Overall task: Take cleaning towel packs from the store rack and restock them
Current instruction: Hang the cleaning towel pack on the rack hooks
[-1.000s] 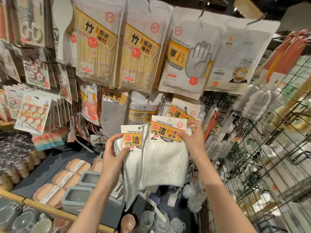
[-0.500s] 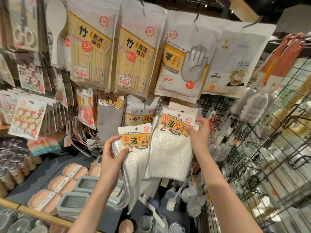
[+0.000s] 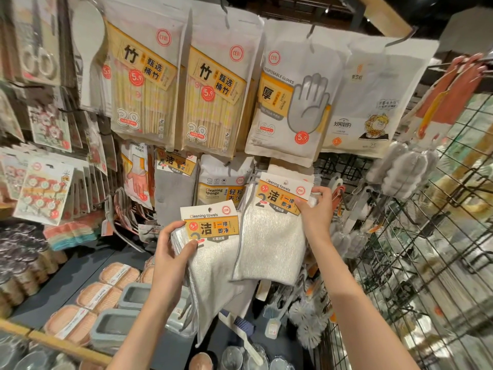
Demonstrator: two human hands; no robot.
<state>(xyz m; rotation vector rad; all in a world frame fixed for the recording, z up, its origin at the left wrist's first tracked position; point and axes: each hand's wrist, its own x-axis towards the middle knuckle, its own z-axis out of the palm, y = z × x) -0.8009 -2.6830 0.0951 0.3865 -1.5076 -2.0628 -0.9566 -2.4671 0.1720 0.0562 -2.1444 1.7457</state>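
My right hand [image 3: 316, 209] has carried its towel pack [image 3: 272, 236] up and to the right over the last second, so the card header now sits high against the rack, just under the disposable gloves bag [image 3: 288, 102] and right of the sponge pack [image 3: 224, 182]. My right fingers and thumb are clamped on the right edge of that header, thumb across the printed front. A second ago this pack overlapped the one in my left hand; now the two have parted, with a clear gap between their headers.

My left hand [image 3: 170, 252] has stayed lower and nearer to me, thumb pressed on the front of the other towel pack [image 3: 210, 252] and fingers curled round behind its left edge. The cloth hangs loose below my grip, over the grey boxes [image 3: 125, 311] on the shelf.

I take this to mean the right pack is on its way back onto a hook behind it. I cannot see the hook itself, nor whether the header's hole has caught it yet. The left pack waits its turn, so the restocking is only part done.
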